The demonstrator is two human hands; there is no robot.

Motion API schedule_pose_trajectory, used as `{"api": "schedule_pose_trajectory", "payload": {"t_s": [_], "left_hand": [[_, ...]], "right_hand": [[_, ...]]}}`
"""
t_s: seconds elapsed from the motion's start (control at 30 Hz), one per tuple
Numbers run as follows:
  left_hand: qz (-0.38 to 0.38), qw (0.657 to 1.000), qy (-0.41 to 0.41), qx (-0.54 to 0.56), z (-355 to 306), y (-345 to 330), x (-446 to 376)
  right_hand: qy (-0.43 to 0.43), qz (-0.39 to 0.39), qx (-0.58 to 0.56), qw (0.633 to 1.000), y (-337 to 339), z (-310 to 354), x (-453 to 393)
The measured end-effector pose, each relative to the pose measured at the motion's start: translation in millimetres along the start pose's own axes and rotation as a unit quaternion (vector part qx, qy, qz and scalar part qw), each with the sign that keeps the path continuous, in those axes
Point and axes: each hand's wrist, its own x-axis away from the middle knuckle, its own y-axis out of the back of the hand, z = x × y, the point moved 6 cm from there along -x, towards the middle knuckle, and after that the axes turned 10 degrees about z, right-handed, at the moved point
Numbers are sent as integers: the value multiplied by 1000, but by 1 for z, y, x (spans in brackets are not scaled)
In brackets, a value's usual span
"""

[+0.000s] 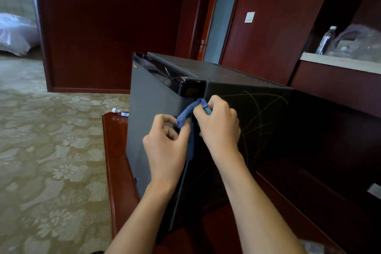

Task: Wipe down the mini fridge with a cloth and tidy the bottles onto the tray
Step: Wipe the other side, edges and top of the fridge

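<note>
A dark mini fridge [237, 80] stands on a glossy red-brown wooden surface [117, 161], its grey door [152, 109] facing left. A blue cloth [190, 130] is bunched against the fridge's near corner. My left hand [167, 146] pinches its lower part and my right hand [218, 123] grips its upper end. Faint scratch marks cross the fridge's dark side panel. A small clear water bottle [120, 111] lies on its side behind the fridge's left edge. A dark bottle [327, 40] stands on the pale counter at the right.
Patterned carpet [51, 150] covers the floor on the left. A clear plastic bag [358, 42] lies on the counter [340, 62] beside the dark bottle. Dark red wood panels and a door with a handle [202, 45] stand behind. A white bed [14, 33] shows at far left.
</note>
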Motion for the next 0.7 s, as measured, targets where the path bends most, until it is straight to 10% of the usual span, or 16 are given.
{"api": "schedule_pose_trajectory", "payload": {"t_s": [0.4,0.7], "left_hand": [[35,995,90,-33,34,11,39],[16,1000,19,15,-19,11,-17]], "right_hand": [[-49,89,31,994,-33,-24,44],[28,-28,29,999,15,12,9]]}}
